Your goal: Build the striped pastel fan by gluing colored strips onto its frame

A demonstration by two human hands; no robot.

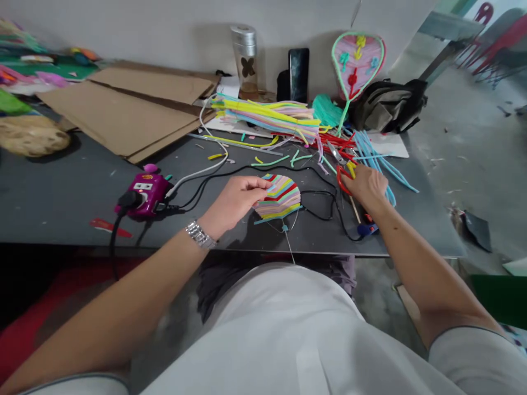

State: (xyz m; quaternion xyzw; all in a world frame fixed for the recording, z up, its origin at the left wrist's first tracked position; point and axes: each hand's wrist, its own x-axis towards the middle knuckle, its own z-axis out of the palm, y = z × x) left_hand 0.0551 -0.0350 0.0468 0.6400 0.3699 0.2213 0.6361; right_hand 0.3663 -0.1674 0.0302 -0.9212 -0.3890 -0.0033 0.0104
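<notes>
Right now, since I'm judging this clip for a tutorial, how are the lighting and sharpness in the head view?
In the head view, light is soft, with faint shadows by the left hand and right hand; the watch bracelet glints; the front edge of the table bows; both hands look fairly sharp.

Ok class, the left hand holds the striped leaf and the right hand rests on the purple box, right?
No: the right hand is on the red pipe cleaners, not the purple box, as the head view shows; the left hand does hold the striped leaf.
</notes>
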